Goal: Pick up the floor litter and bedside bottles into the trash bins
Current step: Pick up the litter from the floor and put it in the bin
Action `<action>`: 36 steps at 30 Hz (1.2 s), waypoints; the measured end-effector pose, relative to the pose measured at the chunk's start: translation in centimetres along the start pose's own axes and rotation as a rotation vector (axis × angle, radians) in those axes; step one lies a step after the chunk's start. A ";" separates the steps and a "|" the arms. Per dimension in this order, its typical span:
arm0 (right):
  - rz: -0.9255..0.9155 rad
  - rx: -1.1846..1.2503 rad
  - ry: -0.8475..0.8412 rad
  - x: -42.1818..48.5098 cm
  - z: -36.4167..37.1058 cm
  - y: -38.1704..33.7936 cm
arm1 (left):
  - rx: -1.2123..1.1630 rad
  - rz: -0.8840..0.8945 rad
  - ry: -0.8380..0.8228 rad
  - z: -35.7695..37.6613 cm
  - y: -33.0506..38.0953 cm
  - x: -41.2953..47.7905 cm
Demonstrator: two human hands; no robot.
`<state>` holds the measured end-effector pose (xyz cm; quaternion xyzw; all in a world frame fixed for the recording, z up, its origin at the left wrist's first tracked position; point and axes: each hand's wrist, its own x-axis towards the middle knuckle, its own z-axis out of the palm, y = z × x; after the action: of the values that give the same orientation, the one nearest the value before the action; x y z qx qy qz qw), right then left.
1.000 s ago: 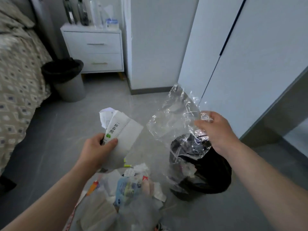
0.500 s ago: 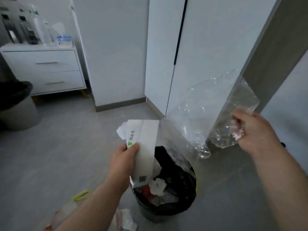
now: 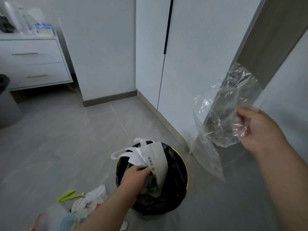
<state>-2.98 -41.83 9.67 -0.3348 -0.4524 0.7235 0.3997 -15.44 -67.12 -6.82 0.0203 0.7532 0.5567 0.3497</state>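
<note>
Fingers of the left hand [image 3: 135, 176] pinch one white paper bag [image 3: 155, 159] over the single black-lined trash bin [image 3: 176, 185]; right hand [image 3: 256, 130] clutches one clear plastic bag [image 3: 221, 114], held up well right of that bin. Loose litter [image 3: 85, 202] lies on the floor [image 3: 66, 139] beside the bin; a second bin [image 3: 6, 104] stands far left by the nightstand [image 3: 33, 64].

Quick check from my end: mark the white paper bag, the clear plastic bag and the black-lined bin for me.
white paper bag [image 3: 155, 158], head view, on its printed front panel.
clear plastic bag [image 3: 221, 117], head view, on the crumpled middle of the film.
black-lined bin [image 3: 176, 177], head view, on the liner's inner right wall.
</note>
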 end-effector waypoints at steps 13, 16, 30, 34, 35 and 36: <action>0.246 -0.018 -0.174 -3.2 6.5 4.3 | 0.924 0.369 -0.001 -5.9 -4.5 -0.4; 0.309 -0.159 -0.148 -3.1 6.3 8.3 | 0.904 0.363 -0.030 -6.2 -4.5 -0.4; -0.427 -1.766 -0.617 -7.4 5.4 25.0 | 0.738 0.423 -0.020 -6.4 -6.0 0.3; -0.196 -1.896 -0.819 -6.2 6.2 27.5 | 0.740 0.445 -0.021 -6.4 -6.6 0.9; -0.159 -1.918 -0.844 -6.0 6.4 28.1 | 0.737 0.444 -0.025 -6.4 -6.7 0.9; -0.127 -1.942 -0.854 -5.9 6.6 28.6 | 0.729 0.440 -0.029 -6.4 -6.7 0.9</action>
<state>-13.75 -57.32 -13.59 -0.2044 -0.9554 0.0875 -0.1941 -17.24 -74.63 -12.15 0.3111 0.8734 0.3149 0.2030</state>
